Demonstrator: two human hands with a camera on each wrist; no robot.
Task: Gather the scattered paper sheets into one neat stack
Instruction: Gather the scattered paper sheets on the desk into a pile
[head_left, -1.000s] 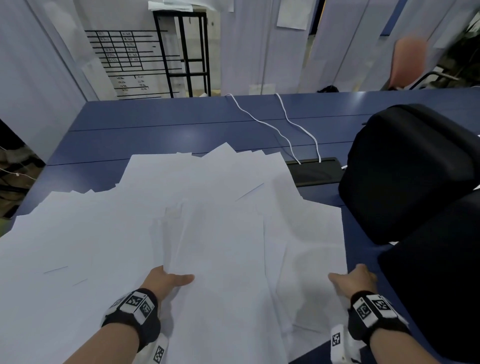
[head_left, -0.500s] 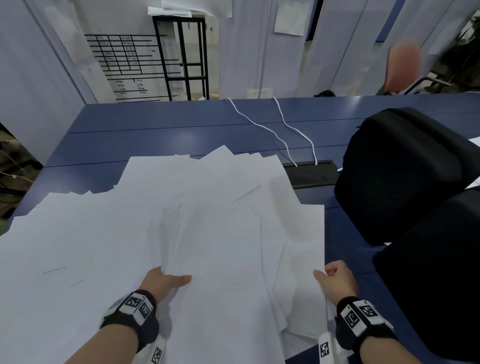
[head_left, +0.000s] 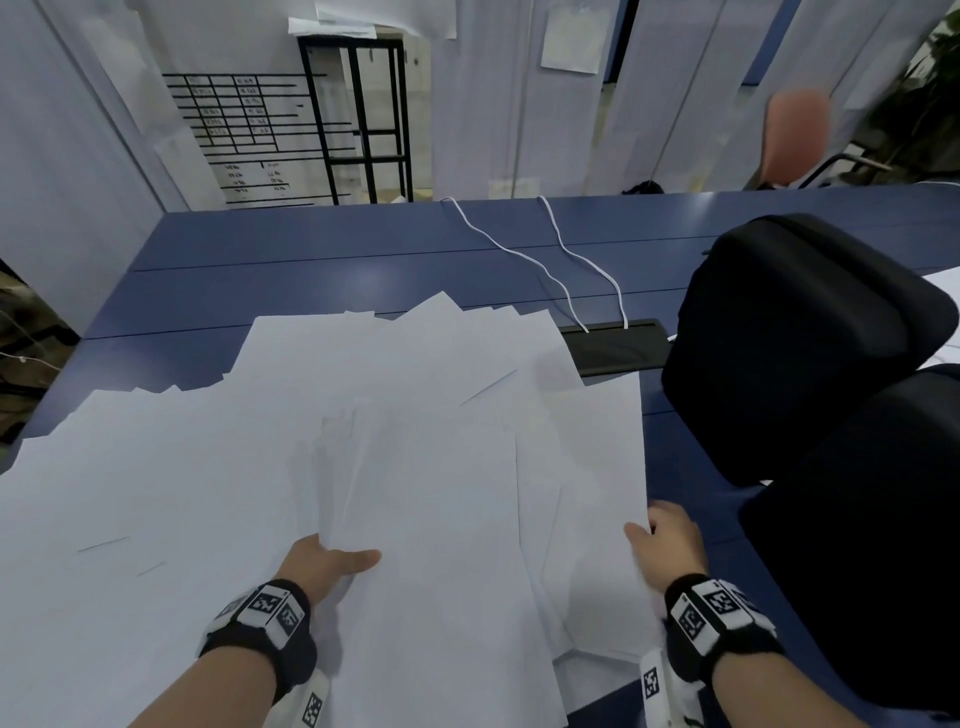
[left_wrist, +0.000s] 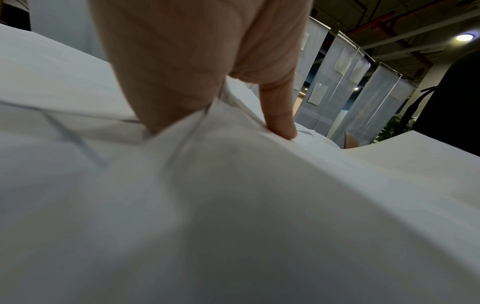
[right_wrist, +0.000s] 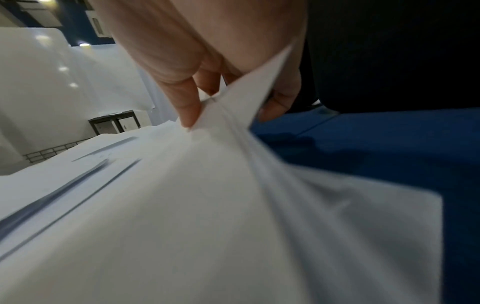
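Note:
White paper sheets (head_left: 270, 467) lie spread in a loose overlapping heap across the near half of the blue table (head_left: 322, 270). My left hand (head_left: 324, 564) grips the near left edge of a bundle of sheets (head_left: 436, 519) in the middle, thumb on top and fingers underneath. In the left wrist view that thumb (left_wrist: 279, 115) presses down on the paper (left_wrist: 233, 205). My right hand (head_left: 667, 540) pinches the right edge of several sheets (head_left: 592, 483), lifting it slightly. The right wrist view shows its fingers (right_wrist: 189, 107) clamped on the raised paper edge (right_wrist: 249, 96).
A large black bag (head_left: 800, 343) and a second black bulk (head_left: 862, 545) crowd the table's right side, close to my right hand. Two white cables (head_left: 561, 270) run to a black cable slot (head_left: 615, 351) behind the heap. Bare tabletop lies beyond the papers.
My right hand has moved left and inward, dragging the right-hand sheets toward the middle bundle and exposing more blue table. The left hand has kept its grip in place.

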